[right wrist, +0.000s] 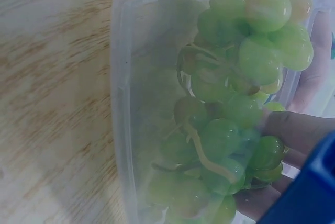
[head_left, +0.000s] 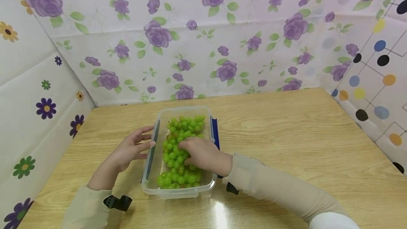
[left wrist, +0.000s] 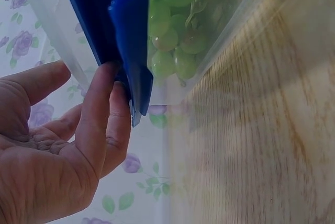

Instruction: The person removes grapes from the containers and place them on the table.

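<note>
A clear plastic container (head_left: 187,194) with blue side latches stands on the table, holding several bunches of green grapes (head_left: 175,178). Inside it, my right hand (head_left: 203,154) reaches over the near wall on the right and grips a bunch in the middle with thumb and fingers. Through the clear wall, the right wrist view shows these fingers against the grapes (right wrist: 220,135) and their stems. At the container's left side is my left hand (head_left: 135,147), fingers loosely extended at the rim. In the left wrist view its fingertips touch the hanging blue latch (left wrist: 131,41).
A wooden table (head_left: 270,126) carries the container. Cloth with purple flowers (head_left: 157,34) hangs behind, with other patterned cloths at left and right. The right blue latch (head_left: 215,131) sticks out from the container's side.
</note>
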Demonstrator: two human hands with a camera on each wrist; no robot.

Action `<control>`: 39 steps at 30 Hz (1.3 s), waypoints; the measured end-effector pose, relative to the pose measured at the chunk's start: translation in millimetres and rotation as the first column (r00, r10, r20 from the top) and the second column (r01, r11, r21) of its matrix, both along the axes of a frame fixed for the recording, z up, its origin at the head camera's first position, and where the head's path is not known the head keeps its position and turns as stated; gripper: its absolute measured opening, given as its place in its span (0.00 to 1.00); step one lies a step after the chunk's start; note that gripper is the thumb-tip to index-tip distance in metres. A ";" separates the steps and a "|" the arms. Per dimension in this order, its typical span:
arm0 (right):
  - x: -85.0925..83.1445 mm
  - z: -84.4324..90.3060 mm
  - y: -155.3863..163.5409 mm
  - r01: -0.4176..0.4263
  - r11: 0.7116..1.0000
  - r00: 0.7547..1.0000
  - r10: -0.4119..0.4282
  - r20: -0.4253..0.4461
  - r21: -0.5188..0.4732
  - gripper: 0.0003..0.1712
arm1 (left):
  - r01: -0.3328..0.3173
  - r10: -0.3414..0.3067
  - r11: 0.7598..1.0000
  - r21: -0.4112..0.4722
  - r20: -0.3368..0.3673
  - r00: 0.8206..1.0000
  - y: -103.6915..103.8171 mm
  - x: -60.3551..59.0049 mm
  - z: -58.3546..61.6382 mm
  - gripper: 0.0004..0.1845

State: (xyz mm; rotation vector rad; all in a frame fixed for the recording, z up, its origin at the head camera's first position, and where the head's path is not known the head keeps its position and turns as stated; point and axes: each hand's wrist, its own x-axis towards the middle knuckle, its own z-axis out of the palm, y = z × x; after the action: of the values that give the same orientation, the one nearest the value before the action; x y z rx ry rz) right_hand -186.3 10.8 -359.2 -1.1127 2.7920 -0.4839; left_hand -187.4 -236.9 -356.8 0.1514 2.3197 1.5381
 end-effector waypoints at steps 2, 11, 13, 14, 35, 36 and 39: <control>0.5 1.0 0.6 0.000 1.000 1.000 0.000 -0.008 -0.011 0.23 | -0.001 0.001 1.000 0.000 0.004 1.000 -0.9 -0.6 0.0 0.37; 1.1 6.0 5.5 -0.001 0.997 1.000 0.001 -0.001 -0.081 0.23 | 0.015 -0.015 1.000 -0.017 0.007 1.000 1.0 -2.3 8.6 0.37; 1.5 6.8 6.2 0.002 0.996 1.000 -0.002 0.003 -0.090 0.23 | 0.013 -0.012 1.000 -0.018 0.010 1.000 1.4 -2.2 9.6 0.37; 1.9 7.1 6.5 0.005 0.996 1.000 -0.005 0.006 -0.094 0.23 | 0.010 -0.009 1.000 -0.017 0.014 1.000 1.4 -2.1 9.9 0.37; 1.5 26.3 18.7 0.024 0.986 1.000 -0.021 0.017 -0.165 0.25 | -0.027 0.029 0.997 -0.076 0.022 0.999 7.3 4.2 10.2 0.34; 1.0 27.5 19.2 0.030 0.985 0.999 -0.026 0.025 -0.169 0.25 | -0.025 0.027 0.997 -0.076 0.025 0.999 7.4 4.3 10.5 0.34; -0.2 31.8 21.3 0.055 0.979 0.998 -0.046 0.052 -0.195 0.25 | -0.019 0.021 0.997 -0.074 0.031 0.999 8.2 4.6 12.1 0.34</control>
State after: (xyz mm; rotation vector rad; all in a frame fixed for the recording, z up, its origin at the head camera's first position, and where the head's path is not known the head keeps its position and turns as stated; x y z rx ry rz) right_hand -186.5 32.1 -327.5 -1.0514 2.7858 -0.7956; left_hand -182.8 -228.6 -344.7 0.0853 2.3555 1.4516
